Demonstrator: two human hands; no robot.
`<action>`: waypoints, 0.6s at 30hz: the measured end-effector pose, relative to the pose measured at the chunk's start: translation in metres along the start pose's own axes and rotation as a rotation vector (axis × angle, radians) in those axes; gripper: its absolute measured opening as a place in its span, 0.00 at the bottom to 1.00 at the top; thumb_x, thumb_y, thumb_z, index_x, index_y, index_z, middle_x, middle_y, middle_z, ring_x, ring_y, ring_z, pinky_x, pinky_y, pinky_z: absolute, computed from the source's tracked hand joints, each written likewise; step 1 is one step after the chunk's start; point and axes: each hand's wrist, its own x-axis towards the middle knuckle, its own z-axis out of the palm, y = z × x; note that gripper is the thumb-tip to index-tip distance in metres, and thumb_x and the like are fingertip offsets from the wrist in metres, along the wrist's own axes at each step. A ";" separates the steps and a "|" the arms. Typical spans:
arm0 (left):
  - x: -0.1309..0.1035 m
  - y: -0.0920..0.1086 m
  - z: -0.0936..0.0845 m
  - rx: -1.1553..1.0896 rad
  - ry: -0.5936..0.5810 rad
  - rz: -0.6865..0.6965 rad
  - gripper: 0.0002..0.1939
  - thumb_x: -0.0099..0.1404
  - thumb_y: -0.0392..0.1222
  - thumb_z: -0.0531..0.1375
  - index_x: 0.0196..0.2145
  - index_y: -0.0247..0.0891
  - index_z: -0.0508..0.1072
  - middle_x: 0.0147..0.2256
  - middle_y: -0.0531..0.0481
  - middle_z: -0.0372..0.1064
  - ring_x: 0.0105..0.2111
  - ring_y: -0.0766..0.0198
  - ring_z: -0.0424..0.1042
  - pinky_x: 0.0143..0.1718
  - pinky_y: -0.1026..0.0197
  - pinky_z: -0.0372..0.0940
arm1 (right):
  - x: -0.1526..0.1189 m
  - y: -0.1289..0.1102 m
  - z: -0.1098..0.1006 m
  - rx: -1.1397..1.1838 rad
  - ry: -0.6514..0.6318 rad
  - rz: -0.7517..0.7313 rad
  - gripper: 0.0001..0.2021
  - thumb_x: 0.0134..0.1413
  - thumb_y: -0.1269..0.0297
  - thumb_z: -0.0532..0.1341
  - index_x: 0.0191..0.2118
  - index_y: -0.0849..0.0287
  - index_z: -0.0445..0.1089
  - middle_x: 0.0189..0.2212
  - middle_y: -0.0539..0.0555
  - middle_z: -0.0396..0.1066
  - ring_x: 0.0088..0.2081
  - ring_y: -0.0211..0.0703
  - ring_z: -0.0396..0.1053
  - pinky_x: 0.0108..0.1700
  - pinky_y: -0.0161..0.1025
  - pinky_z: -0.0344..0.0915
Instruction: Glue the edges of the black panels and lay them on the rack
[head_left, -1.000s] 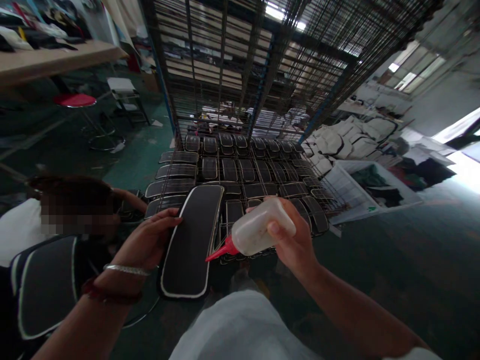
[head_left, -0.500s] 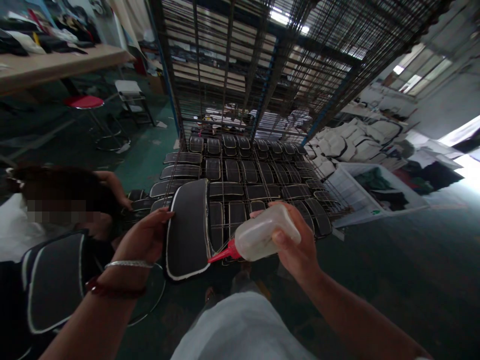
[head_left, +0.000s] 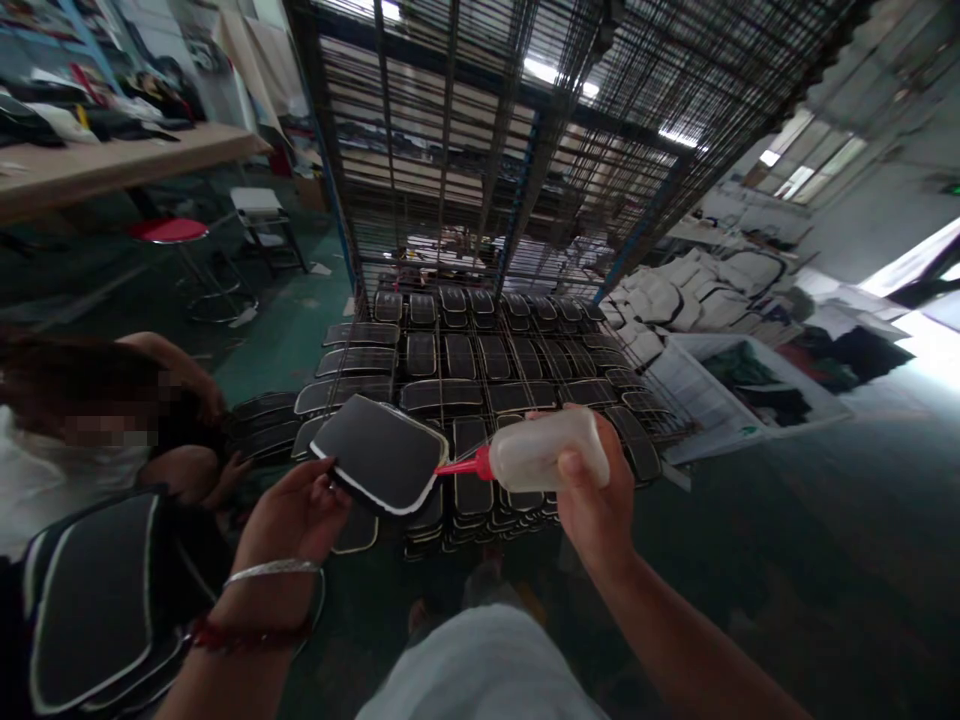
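My left hand (head_left: 304, 510) pinches the left edge of a dark grey panel (head_left: 382, 450) with rounded corners and a whitish band along its rim. In my right hand (head_left: 596, 490) lies a translucent squeeze bottle (head_left: 544, 450), held on its side with my fingers wrapped round it. Its red nozzle (head_left: 461, 464) points left, and the tip meets the panel's right rim. Inside the bottle the contents are hard to make out. Beneath and beyond the panel, many similar dark panels (head_left: 495, 357) lie in rows on a wire rack.
Wire rack shelves (head_left: 450, 150) tilt up behind the rows. At left a person (head_left: 90, 420) sits low beside a stack of dark panels (head_left: 94, 600). A white bin (head_left: 750, 385) holds dark cloth at right. A red stool (head_left: 169, 232) stands near a table (head_left: 135, 165).
The panel has turned from upright to slanted, its far end swinging left. The bottle has moved slightly right and up, its nozzle now level at the right rim. The seated person has shifted left.
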 end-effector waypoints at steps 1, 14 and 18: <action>-0.001 -0.001 0.001 -0.010 0.005 -0.005 0.20 0.71 0.17 0.51 0.28 0.38 0.70 0.17 0.58 0.68 0.09 0.74 0.61 0.15 0.75 0.66 | -0.002 0.001 0.000 0.003 0.000 0.003 0.27 0.67 0.45 0.71 0.65 0.49 0.70 0.56 0.60 0.80 0.57 0.61 0.79 0.56 0.58 0.79; -0.001 -0.007 0.001 -0.051 -0.013 -0.004 0.22 0.65 0.16 0.54 0.46 0.34 0.79 0.27 0.53 0.80 0.23 0.67 0.80 0.28 0.73 0.78 | -0.005 0.004 -0.001 0.051 0.008 0.028 0.29 0.66 0.45 0.73 0.65 0.50 0.68 0.55 0.60 0.81 0.56 0.60 0.80 0.53 0.55 0.79; -0.002 -0.006 -0.002 -0.059 -0.035 -0.019 0.25 0.63 0.15 0.54 0.48 0.36 0.79 0.26 0.55 0.77 0.23 0.67 0.80 0.27 0.72 0.77 | 0.012 -0.003 -0.001 0.052 0.065 0.002 0.26 0.65 0.45 0.73 0.61 0.50 0.70 0.53 0.60 0.81 0.57 0.62 0.80 0.53 0.55 0.78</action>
